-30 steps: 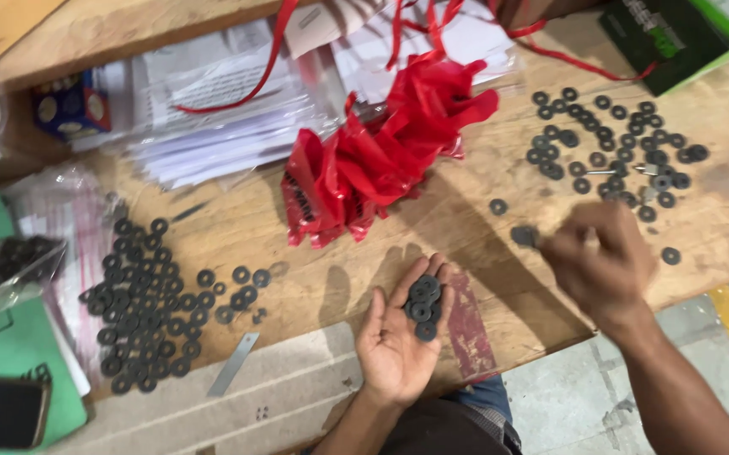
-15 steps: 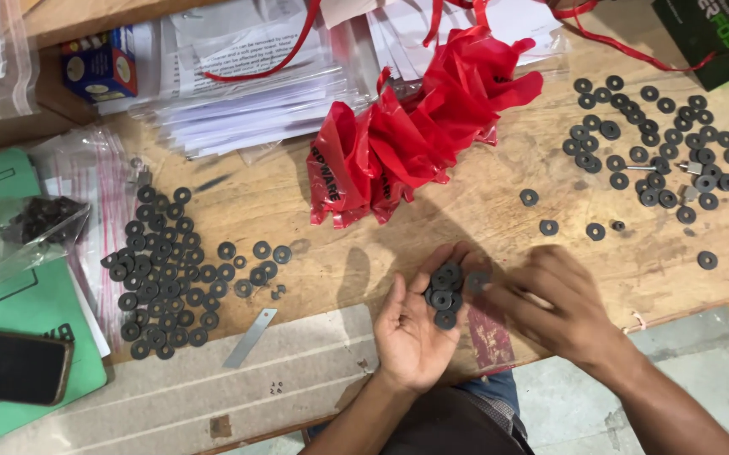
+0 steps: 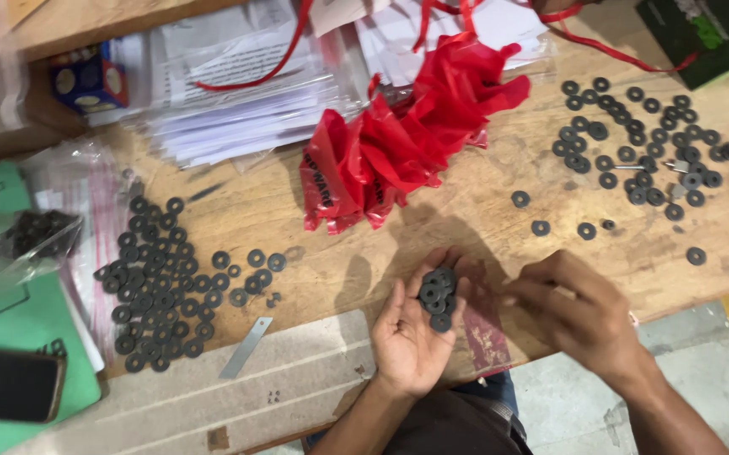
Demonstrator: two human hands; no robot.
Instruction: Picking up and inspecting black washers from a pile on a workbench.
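Cupping a small stack of black washers [image 3: 436, 297] in its open palm, the left hand [image 3: 411, 337] is collecting them while the right hand [image 3: 584, 316], fingers curled just beside it, is blurring too much to show any hold. Farther out, loose washers [image 3: 643, 152] are lying beyond the right hand, so fetching more would mean reaching there; a second heap [image 3: 158, 286] is lying well left of the left hand, with red bags [image 3: 407, 143] beyond.

Even, fairly bright light is cast from above. Soft shadows are thrown on the pale wooden tabletop [image 3: 314, 253] beside the cupped left hand [image 3: 411, 337]. The right hand [image 3: 584, 316] is motion-blurred.
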